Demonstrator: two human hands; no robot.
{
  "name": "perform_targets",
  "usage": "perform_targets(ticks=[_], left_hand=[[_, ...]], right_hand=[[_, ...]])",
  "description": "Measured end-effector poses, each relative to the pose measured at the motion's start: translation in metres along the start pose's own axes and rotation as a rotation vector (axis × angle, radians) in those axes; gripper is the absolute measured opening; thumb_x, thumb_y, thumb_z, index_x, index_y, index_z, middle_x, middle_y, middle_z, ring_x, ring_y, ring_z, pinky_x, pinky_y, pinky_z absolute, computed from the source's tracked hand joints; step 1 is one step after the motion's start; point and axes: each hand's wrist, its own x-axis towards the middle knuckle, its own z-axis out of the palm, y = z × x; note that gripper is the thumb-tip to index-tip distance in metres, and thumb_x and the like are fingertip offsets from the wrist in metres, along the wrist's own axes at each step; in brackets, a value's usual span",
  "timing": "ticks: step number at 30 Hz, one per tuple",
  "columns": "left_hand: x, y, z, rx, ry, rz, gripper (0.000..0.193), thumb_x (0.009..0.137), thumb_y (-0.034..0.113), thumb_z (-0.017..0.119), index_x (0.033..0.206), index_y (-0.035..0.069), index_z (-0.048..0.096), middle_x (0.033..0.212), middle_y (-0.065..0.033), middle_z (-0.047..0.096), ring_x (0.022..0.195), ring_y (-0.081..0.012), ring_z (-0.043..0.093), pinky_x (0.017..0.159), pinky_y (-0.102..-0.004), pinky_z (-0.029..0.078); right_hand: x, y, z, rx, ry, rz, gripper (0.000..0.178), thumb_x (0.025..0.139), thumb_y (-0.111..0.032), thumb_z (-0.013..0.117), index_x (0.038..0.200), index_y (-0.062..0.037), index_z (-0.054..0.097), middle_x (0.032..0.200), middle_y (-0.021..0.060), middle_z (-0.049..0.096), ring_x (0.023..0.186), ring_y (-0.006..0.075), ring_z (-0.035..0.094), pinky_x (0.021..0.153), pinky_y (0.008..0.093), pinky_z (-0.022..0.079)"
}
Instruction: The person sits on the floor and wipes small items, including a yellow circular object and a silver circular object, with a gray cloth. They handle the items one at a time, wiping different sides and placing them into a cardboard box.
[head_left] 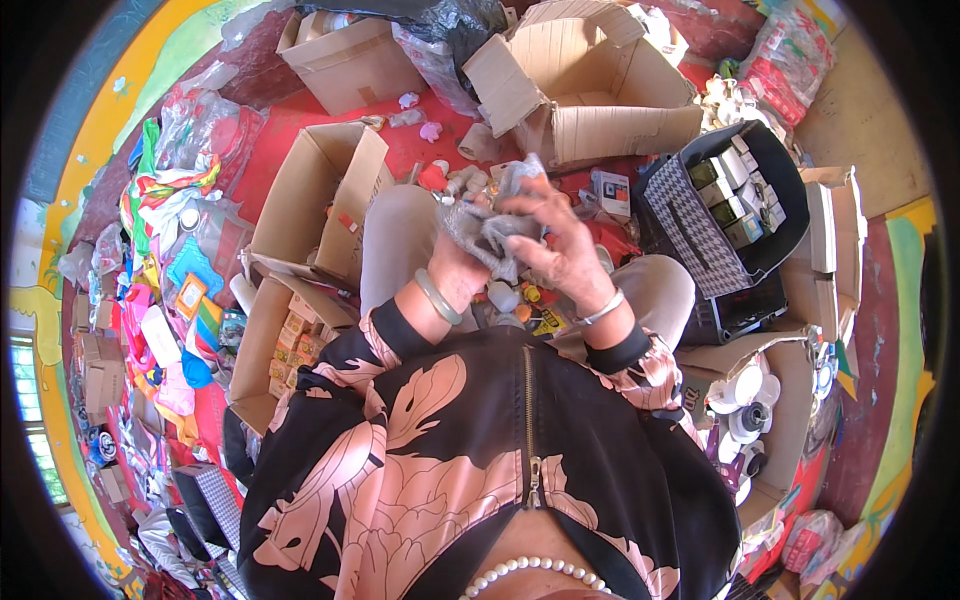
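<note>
Grey wrap [488,228], upper centre, lies between the hands: left [455,268] grips it, right [562,245] half open beside it; yellow label [549,321], centre, printed dark.

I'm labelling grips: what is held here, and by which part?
Crumpled grey wrap, held at its lower left by the left hand; the right hand is at its right edge. Any contents: unclear.
</note>
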Motion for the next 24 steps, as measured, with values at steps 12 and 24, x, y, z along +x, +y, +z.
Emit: perform_targets(ticks=[12, 24], left_hand=[[-0.018, -0.009, 0.022, 0.101, -0.056, 0.019, 0.021, 0.093, 0.026, 0.045, 0.102, 0.009, 0.053, 0.099, -0.0063, 0.059, 0.088, -0.0175, 0.058, 0.076, -0.0309, 0.049], [-0.033, -0.006, 0.031, 0.194, -0.07, 0.163, 0.028, 0.095, 0.017, 0.04, 0.118, 0.002, 0.044, 0.12, -0.0134, 0.052, 0.112, -0.0267, 0.052, 0.092, -0.0443, 0.045]], right_hand=[[-0.009, -0.013, 0.025, -0.62, 0.099, -0.146, 0.039, 0.076, -0.024, 0.064, 0.11, -0.0078, 0.058, 0.129, 0.0219, 0.043, 0.125, 0.0399, 0.034, 0.1, 0.0488, 0.029], [-0.006, 0.027, -0.059, 0.636, 1.067, 0.281, 0.018, 0.093, -0.016, 0.047, 0.098, -0.0019, 0.057, 0.102, 0.0076, 0.061, 0.088, 0.0167, 0.059, 0.076, 0.0297, 0.05]])
